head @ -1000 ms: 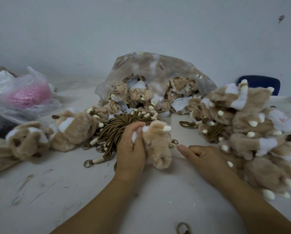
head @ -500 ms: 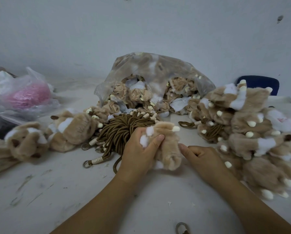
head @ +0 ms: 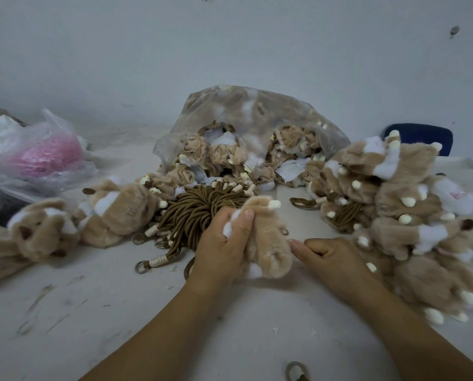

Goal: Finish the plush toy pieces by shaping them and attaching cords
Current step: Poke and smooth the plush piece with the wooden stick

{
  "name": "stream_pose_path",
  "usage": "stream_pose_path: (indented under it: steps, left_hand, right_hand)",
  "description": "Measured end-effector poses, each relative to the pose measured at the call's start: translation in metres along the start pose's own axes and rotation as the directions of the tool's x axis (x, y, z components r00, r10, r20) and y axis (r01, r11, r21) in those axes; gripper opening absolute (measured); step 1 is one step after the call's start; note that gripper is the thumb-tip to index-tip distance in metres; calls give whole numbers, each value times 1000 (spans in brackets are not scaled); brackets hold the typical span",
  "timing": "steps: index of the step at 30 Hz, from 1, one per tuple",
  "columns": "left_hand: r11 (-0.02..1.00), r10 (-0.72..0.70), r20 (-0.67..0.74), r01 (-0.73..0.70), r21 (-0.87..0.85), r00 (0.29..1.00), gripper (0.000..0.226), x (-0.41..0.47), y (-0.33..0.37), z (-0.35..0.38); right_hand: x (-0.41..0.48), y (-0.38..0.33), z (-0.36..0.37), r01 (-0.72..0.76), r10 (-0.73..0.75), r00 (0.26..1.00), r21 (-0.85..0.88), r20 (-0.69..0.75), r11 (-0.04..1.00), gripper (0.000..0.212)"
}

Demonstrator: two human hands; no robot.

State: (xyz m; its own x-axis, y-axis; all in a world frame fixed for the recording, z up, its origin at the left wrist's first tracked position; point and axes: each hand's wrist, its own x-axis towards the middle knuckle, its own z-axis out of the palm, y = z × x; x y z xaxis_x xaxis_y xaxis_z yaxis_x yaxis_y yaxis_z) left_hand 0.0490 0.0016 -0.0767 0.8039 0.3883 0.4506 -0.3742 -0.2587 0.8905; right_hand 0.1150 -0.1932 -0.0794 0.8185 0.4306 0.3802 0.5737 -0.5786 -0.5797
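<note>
Your left hand (head: 224, 248) grips the plush piece (head: 268, 243), fingers wrapped round it and thumb pressed on top. The piece is at centre, low over the tabletop (head: 120, 312), just in front of the cord bundle (head: 199, 213). Your right hand (head: 328, 257) is beside it, fingers curled. Can't tell if they pinch anything.

Risks: squeeze hard and the white stuffing at the top may push out. The cords look tangled, so pulling one could drag the bundle.

Hidden: the piece's left side is under your palm and no cord loop shows. The metal ring (head: 295, 371) is cut off at the bottom edge. The plush pile (head: 408, 215) on the right is blurred.
</note>
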Motion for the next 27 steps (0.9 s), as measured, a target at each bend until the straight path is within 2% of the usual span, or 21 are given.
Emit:
stream_pose_path:
  steps: [3,8,12,15,20,23,27]
  left_hand:
    - [994,-29,94,39,-103,995,21,-3,0,6]
    - [988,-27,181,54,-146,983,29,-4,4,14]
    - [991,10,106,4,-131,994,30,0,3,10]
    - [992,16,65,-8,-124,998,47,2,-7,5]
    - [974,52,41,-41,-224,998,39,2,3,3]
    - [965,1,59,15,-262,998,40,0,2,1]
    - [979,-101,11,101,-176,995,36,1,-5,-1]
  right_hand:
    - [0,-7,8,-1,-1,1000,77,29,997,68]
    - [-2,-10,20,-76,73,997,151,24,986,50]
    - [1,-16,28,-143,146,989,155,-2,977,52]
    - [2,-18,25,-151,151,988,98,13,984,64]
    - [1,-4,3,-81,81,997,1,16,997,74]
    - [2,-5,3,-32,33,999,-76,12,997,76]
    - [2,-5,4,-66,66,998,-114,2,991,71]
